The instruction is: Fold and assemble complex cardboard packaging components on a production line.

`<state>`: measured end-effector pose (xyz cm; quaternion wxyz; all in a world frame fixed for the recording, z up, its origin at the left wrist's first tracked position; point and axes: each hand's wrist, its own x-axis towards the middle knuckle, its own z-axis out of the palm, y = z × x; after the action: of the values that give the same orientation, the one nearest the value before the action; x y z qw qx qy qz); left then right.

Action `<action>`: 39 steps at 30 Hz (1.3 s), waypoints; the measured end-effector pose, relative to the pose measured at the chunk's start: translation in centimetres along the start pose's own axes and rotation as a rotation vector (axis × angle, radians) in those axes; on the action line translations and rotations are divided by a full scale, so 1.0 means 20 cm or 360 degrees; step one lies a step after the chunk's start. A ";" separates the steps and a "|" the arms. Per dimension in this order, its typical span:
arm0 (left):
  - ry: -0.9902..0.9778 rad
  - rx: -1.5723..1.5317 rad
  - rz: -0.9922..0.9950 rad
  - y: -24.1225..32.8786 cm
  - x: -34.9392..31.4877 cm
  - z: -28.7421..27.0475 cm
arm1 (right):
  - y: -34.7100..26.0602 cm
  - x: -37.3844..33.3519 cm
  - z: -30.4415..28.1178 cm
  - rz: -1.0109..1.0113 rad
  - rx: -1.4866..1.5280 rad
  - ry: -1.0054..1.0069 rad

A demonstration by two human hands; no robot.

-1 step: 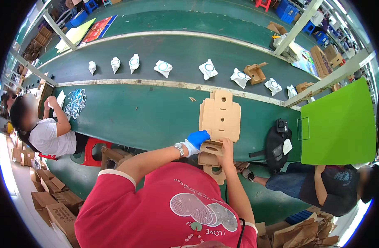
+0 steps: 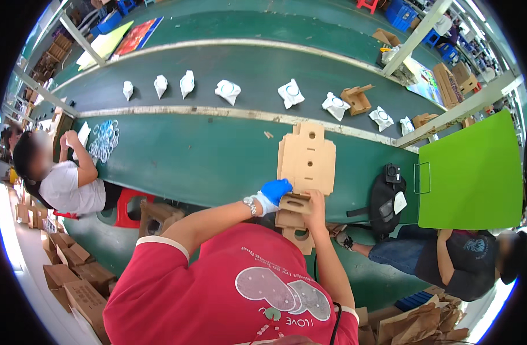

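At the near edge of the green table, I hold a partly folded brown cardboard box blank (image 2: 290, 219) with cut-out holes. Its lower part hangs over the edge toward me. My left hand (image 2: 274, 192), in a blue glove, is closed on the blank's left side. On the right side my bare right hand (image 2: 315, 208) grips it, thumb near the raised flap with the oval slot. Just beyond both hands lies a stack of flat cardboard blanks (image 2: 307, 162) with round holes. The palm side of each hand is hidden.
White wrapped packages (image 2: 290, 94) and an open cardboard box (image 2: 355, 100) sit on the dark belt beyond. Blue-white rings (image 2: 104, 141) lie near a seated person at left. A black bag (image 2: 384, 204) and a green board (image 2: 470, 172) are at right, beside another person.
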<state>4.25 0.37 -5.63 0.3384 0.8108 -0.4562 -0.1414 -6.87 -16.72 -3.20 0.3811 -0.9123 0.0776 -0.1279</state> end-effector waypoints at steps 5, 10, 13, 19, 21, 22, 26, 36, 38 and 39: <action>0.0087 0.0020 -0.0119 0.01 0.00 0.01 | 0.03 0.07 -0.01 0.0068 0.0088 -0.0098; 0.0393 -0.0768 -0.0660 0.20 -0.08 -0.13 | 0.03 0.04 -0.04 0.0560 0.0366 0.0123; 0.0083 -0.1321 -0.0818 0.21 -0.18 -0.25 | -0.03 0.08 -0.05 0.0552 0.0344 0.0051; 0.0460 -0.1544 -0.1081 -0.06 -0.03 -0.58 | -0.15 0.15 -0.06 0.0684 0.0768 0.0081; 0.0726 -0.1577 -0.1129 -0.20 0.19 -0.70 | -0.09 0.06 -0.09 0.0677 0.0551 0.0240; 0.0838 -0.1619 -0.1082 -0.28 0.31 -0.76 | -0.06 0.00 -0.11 0.0698 0.0419 0.0345; 0.0964 -0.1620 -0.0784 -0.66 0.74 -0.92 | 0.06 -0.30 -0.11 0.0765 -0.0125 0.0361; 0.0519 -0.1500 -0.1184 -0.14 0.22 -0.42 | 0.06 -0.48 -0.04 0.0673 -0.0307 0.0064; 0.0343 -0.1794 -0.1407 0.03 -0.07 -0.22 | 0.04 -0.49 -0.04 0.0673 -0.0174 0.0099; 0.0292 -0.1941 -0.1438 0.07 -0.21 -0.11 | 0.05 -0.52 -0.02 0.0707 -0.0161 0.0152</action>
<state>2.25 4.22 -3.37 0.6718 0.5969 0.1085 -0.4250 -16.98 -15.23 -5.36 0.3495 -0.8837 0.3008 -0.0799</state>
